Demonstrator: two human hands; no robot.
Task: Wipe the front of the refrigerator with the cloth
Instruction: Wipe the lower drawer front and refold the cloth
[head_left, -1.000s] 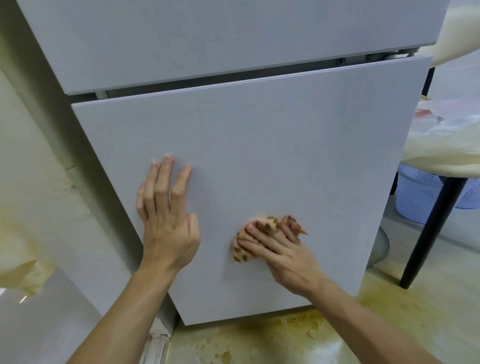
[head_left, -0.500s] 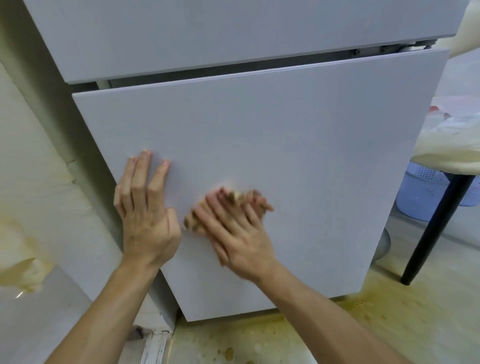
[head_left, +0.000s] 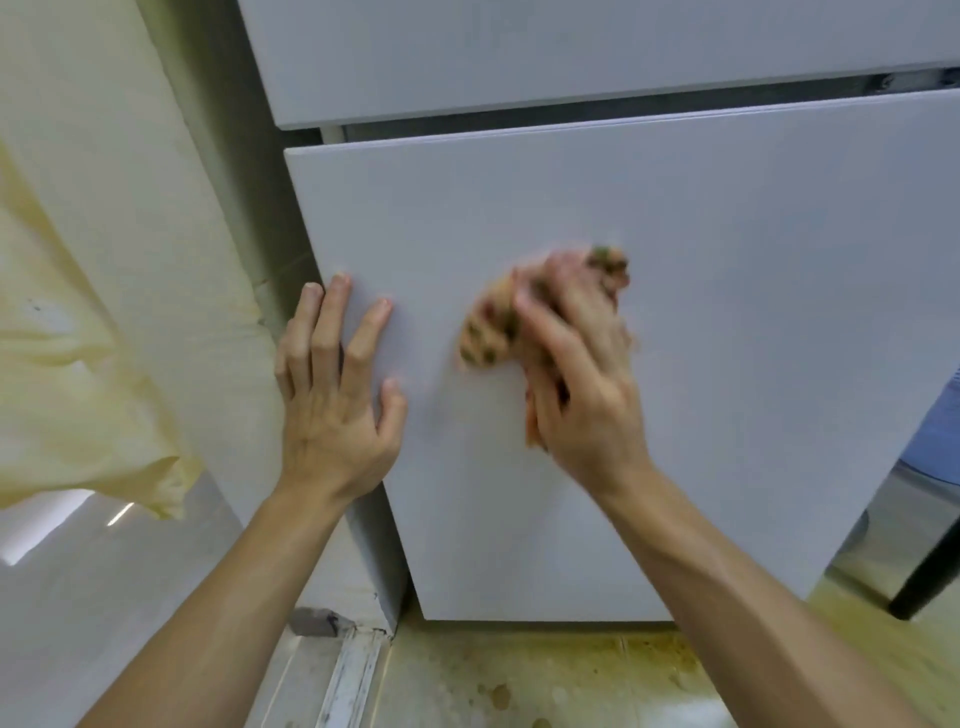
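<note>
The refrigerator's lower door (head_left: 727, 312) is a pale grey panel filling the centre, with the upper door (head_left: 519, 52) above a dark gap. My left hand (head_left: 337, 395) lies flat against the door's left edge, fingers straight and spread. My right hand (head_left: 576, 374), blurred by motion, presses a crumpled patterned orange cloth (head_left: 485, 335) against the middle of the lower door. The cloth bulges out to the left of my fingers and above my fingertips.
A pale yellow curtain or sheet (head_left: 78, 364) hangs at the left by the wall. The stained yellowish floor (head_left: 571, 675) and a metal floor track (head_left: 348, 675) lie below the door. At the right edge are a blue basket (head_left: 935, 441) and a dark table leg (head_left: 924, 597).
My right hand has swept the cloth left, then up and right across the lower door. My left hand stays flat near the left edge. The camera has shifted so the refrigerator sits further right.
</note>
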